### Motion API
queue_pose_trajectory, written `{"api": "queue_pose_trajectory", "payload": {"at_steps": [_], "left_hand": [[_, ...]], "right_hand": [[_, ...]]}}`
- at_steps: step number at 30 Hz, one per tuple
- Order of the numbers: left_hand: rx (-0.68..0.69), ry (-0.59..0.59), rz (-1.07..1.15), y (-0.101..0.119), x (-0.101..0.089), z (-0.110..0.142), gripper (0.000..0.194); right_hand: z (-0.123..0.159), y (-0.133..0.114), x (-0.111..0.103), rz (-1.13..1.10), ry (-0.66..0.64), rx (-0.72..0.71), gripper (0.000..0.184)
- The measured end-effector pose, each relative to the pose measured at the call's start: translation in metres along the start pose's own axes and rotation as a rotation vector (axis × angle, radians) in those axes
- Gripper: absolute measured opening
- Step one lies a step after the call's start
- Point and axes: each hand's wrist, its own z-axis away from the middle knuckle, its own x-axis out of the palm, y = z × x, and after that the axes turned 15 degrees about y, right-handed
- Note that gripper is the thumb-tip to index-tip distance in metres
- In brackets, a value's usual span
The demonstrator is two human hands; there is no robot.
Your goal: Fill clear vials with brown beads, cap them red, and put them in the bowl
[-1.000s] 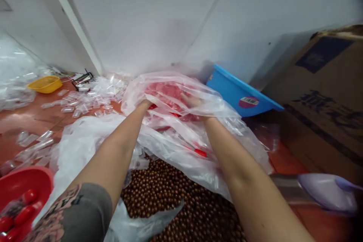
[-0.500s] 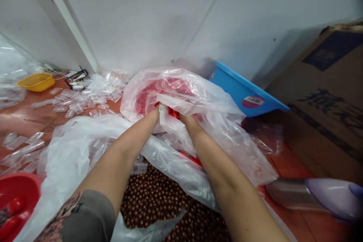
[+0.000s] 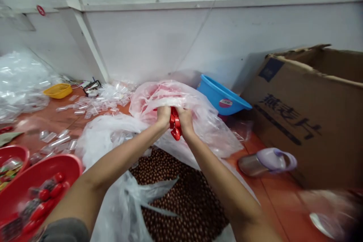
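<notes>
Both my arms reach forward to the mouth of a translucent plastic bag [image 3: 204, 124], where red shows through the film. My left hand [image 3: 163, 116] and my right hand [image 3: 185, 120] press from either side on a cluster of shiny red plastic pieces [image 3: 175, 124]; one piece hangs lowest. Most of my fingers are hidden behind the pieces and the bag's edge. Below my forearms, many small round brown balls [image 3: 167, 181] lie in another opened plastic bag [image 3: 113, 128].
Red basins [image 3: 75, 159] stand at the lower left, one holding red pieces. Clear plastic tubes [image 3: 90, 106] litter the floor beside a yellow basin [image 3: 58, 90]. A blue basin [image 3: 221, 96], a steel bottle with a lilac lid [image 3: 266, 160] and a large cardboard box [image 3: 306, 121] stand on the right.
My hands have come out of the bag, bringing the red pieces into sight between them. The camera view has tilted up, showing more wall and box.
</notes>
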Motion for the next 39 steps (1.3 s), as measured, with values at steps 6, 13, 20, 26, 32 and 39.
{"api": "queue_pose_trajectory", "payload": {"at_steps": [6, 13, 20, 26, 32, 39], "left_hand": [[0.077, 0.075, -0.111, -0.018, -0.088, 0.103, 0.019], [0.244, 0.016, -0.579, -0.102, -0.148, 0.161, 0.028], [0.677, -0.404, -1.416, -0.105, -0.168, 0.149, 0.052], [0.766, -0.754, -1.732, -0.058, -0.21, 0.131, 0.063], [0.643, -0.993, -1.723, -0.014, -0.255, 0.13, 0.064], [0.572, -0.801, -1.642, 0.014, -0.292, 0.147, 0.033]], "right_hand": [[0.117, -0.002, -0.063, 0.053, -0.039, -0.089, 0.035], [0.182, 0.072, -0.146, 0.32, -0.155, -0.26, 0.041], [0.154, 0.096, -0.191, 0.835, -0.395, -0.607, 0.046], [0.158, 0.085, -0.185, 1.047, -0.464, -0.568, 0.05], [0.197, 0.057, -0.172, 1.071, -0.365, -0.516, 0.059], [0.242, 0.058, -0.159, 0.981, -0.67, -0.885, 0.043]]}}
